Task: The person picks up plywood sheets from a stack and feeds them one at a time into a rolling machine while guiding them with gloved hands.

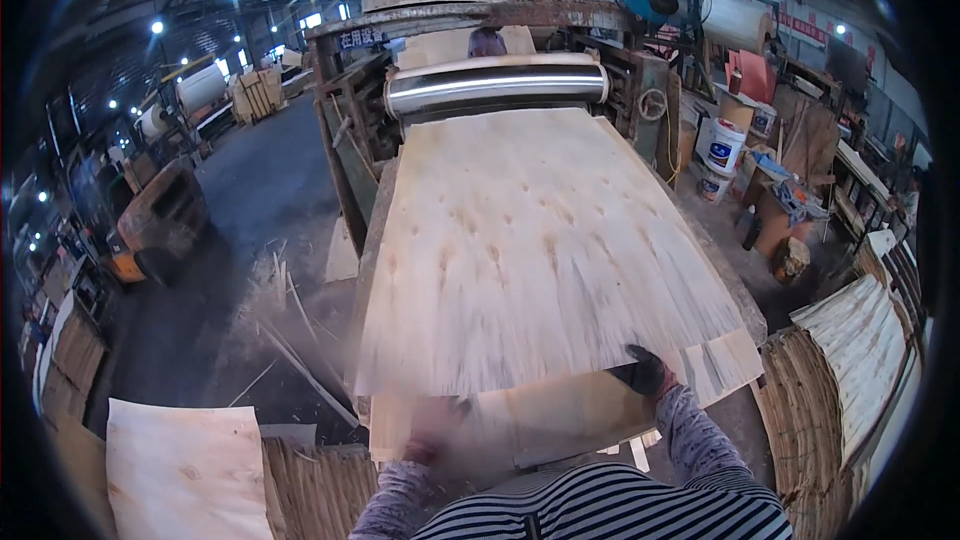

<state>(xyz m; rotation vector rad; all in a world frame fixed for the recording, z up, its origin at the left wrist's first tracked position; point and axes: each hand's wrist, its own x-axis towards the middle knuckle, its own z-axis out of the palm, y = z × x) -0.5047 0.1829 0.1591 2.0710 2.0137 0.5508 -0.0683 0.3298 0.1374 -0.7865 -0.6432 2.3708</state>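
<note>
A large wood veneer sheet (pixel 517 255) with knots and grey streaks lies before me, its far edge close to a shiny metal roller (pixel 499 90). My right hand (pixel 649 371), in a dark glove, grips its near edge at the right, thumb on top and fingers underneath. At the near left edge is my left hand (pixel 437 424), blurred; whether its fingers close on the sheet cannot be told. Under the top sheet, more veneer (pixel 555 416) shows, and a lower sheet's corner (pixel 724 367) sticks out at the right.
Veneer stacks stand at the left (pixel 187 472) and right (pixel 855 360). Wood strips (pixel 300 360) litter the left floor, with a forklift (pixel 154 221) beyond. White buckets (pixel 724 146) and a handwheel (pixel 652 104) are at the right. Behind the roller stands a person (pixel 486 43).
</note>
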